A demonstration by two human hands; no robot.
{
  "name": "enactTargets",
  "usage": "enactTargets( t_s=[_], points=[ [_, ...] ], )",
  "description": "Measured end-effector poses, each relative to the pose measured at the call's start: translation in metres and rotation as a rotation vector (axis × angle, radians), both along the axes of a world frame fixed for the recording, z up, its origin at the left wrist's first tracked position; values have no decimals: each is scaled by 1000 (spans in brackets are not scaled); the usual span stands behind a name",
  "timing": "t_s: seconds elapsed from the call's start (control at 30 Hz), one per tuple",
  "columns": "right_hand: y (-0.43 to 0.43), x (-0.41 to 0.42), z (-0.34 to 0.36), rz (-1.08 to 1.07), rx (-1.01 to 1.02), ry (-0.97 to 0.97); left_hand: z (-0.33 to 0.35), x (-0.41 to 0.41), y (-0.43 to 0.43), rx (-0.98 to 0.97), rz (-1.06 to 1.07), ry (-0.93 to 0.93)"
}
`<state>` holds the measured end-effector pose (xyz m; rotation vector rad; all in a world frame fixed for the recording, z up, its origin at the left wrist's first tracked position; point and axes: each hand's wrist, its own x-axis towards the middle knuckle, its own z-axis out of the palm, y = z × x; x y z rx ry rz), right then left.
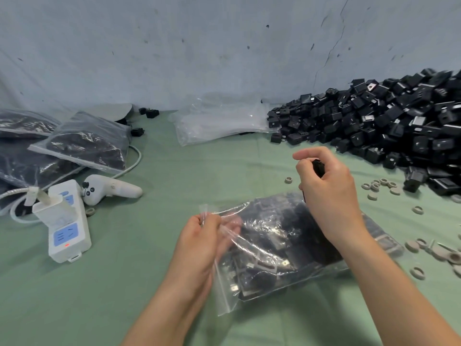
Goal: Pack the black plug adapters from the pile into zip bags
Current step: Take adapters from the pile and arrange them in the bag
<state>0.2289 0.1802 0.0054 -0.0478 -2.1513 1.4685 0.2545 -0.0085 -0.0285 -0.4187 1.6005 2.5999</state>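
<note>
Pinched with the left hand (202, 236) the open lip of a clear plastic zip bag (274, 245), thumb and fingers curled tight on the thin film. Found this bag lying on the green cloth table (149, 270), near and in the middle, with many black adapters already inside. Gripped in the right hand (326, 186) 1 black plastic plug adapter (318, 167), fingers closed around it, just above the far edge of the bag.

Saw the big pile of black plug adapters (389, 126) at the far right, against the grey-blue wall (224, 46). Noted a flat stack of empty clear bags (219, 123) just left of the pile. Noted filled zip bags (87, 143) overlapped at the far left. Found in front of them a white power strip (67, 221) and, just beside it, a white handheld controller (109, 189). Saw small grey rubber rings (374, 187) scattered on the cloth at the right, near the pile.
</note>
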Motion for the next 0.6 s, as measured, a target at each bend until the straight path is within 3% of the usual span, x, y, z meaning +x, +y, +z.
enactTargets(
  t_s=[0.2,0.47,0.6],
  points=[
    [3,-1,0,-2,-12,-1,4,0,-2,125,-51,13],
    [-1,-1,-4,13,-5,-10,2,-5,0,-66,-155,109],
    [-1,-1,-4,20,23,-20,0,-10,-4,83,-164,54]
  ],
)
